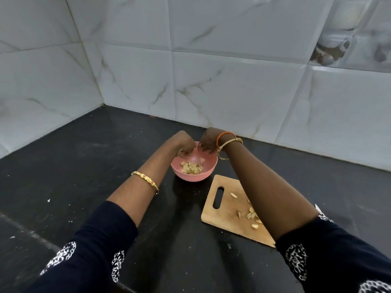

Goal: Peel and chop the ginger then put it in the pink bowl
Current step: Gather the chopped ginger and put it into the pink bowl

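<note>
Most of the chopped ginger [192,167] already lay heaped in the pink bowl [193,176], pale yellow chunks piled toward the near side. A smaller scatter of ginger pieces [251,215] remained on the wooden chopping board [226,210], partly hidden under the right forearm. Judged light, firm and a little damp, so likely to cling to fingertips and to the board's grain; best gathered by pinching small clusters or by sweeping them together with the side of a hand, rather than picked one at a time. Probably sturdy enough to drop without harm.

Hovered over the far rim of the bowl, both together: left hand [183,144] with fingers curled downward, right hand [208,140] with fingertips pointed into the bowl, almost touching each other. Could not tell whether either pinched any ginger, fingers seen from behind and slightly blurred.

Sat just to the right of the bowl and nearer, the board, handle slot toward the bowl. Underneath, a dark speckled counter [84,166]; behind, marbled white wall tiles [232,81]
</note>
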